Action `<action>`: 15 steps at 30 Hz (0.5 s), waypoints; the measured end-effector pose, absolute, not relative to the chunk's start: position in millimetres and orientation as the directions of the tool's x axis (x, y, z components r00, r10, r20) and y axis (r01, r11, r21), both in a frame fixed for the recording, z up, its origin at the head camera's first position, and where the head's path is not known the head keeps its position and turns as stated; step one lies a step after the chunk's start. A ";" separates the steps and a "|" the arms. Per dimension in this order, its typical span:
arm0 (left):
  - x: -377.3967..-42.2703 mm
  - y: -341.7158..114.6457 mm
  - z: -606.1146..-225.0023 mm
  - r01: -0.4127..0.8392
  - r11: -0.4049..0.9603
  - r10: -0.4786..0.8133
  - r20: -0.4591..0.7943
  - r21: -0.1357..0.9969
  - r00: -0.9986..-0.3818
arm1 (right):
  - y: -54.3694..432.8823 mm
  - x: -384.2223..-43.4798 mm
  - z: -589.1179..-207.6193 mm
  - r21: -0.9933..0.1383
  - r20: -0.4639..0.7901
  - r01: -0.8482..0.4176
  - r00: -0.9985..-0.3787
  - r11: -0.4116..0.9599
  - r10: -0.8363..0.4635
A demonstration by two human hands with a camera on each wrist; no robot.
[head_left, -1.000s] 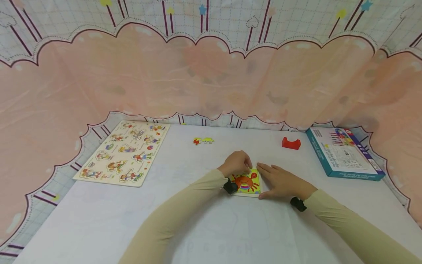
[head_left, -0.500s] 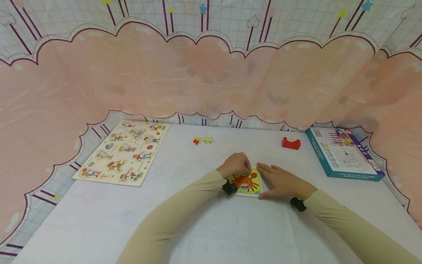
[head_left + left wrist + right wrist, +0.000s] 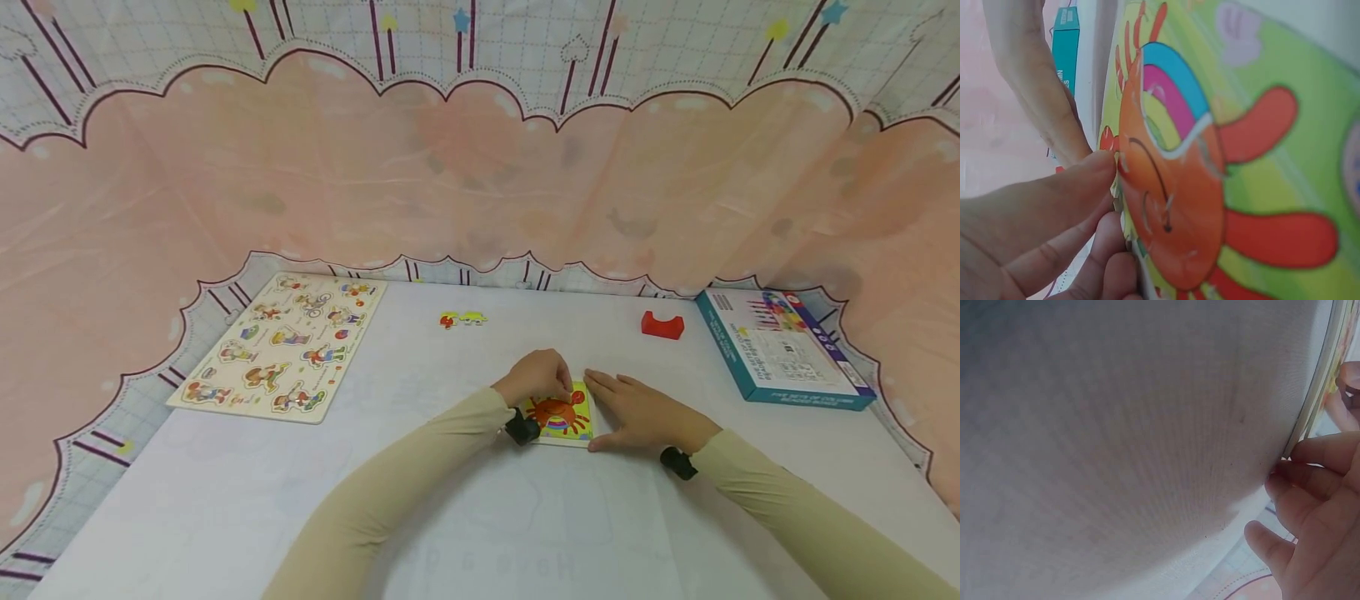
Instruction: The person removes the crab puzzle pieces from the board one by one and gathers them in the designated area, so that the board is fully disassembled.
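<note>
A small square jigsaw puzzle (image 3: 557, 417) with a smiling red crab lies on the white table. My left hand (image 3: 537, 375) bends over its upper left part, thumb and fingers pinching a small puzzle piece (image 3: 1117, 192) at the far edge in the left wrist view. Most of that piece is hidden by the fingers. My right hand (image 3: 648, 414) lies along the puzzle's right side with fingers spread, fingertip and thumb against the border. In the right wrist view, its fingers (image 3: 1329, 453) touch the thin edge of the puzzle board (image 3: 1317, 387).
Farther back lie two loose puzzle pieces, a red-and-yellow one (image 3: 448, 320) and a yellow-green one (image 3: 473, 318). A wooden picture board (image 3: 300, 407) is on the left. At the back right are a red notched block (image 3: 662, 327) and a flat teal-sided box (image 3: 787, 354).
My left hand has shifted slightly down and right over the crab puzzle, its fingers drawing a little closer to the surface. The right hand stays at the same edge.
</note>
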State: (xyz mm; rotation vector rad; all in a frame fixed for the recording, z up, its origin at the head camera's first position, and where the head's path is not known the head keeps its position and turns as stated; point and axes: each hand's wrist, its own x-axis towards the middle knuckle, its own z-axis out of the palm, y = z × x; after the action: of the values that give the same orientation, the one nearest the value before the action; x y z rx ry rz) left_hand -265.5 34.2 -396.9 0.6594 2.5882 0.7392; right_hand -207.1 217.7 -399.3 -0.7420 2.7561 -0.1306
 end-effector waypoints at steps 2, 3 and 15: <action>-265.2 34.6 -397.3 0.338 0.758 0.525 -0.214 0.558 -0.824 | 217.5 -207.0 -398.8 -0.158 -0.249 -0.475 -0.829 0.866 -0.501; -265.0 34.9 -397.3 0.339 0.759 0.524 -0.212 0.556 -0.825 | 217.5 -207.1 -398.7 -0.157 -0.251 -0.474 -0.829 0.866 -0.499; -265.0 36.9 -402.3 0.363 0.765 0.523 -0.185 0.532 -0.832 | 217.4 -208.0 -399.7 -0.154 -0.249 -0.484 -0.825 0.861 -0.508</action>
State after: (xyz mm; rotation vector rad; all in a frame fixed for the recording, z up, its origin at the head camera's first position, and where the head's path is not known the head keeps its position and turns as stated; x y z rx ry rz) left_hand -265.0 36.9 -402.3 0.6822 2.6381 0.6992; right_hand -208.0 217.4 -399.7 -0.7499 2.7542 -0.1215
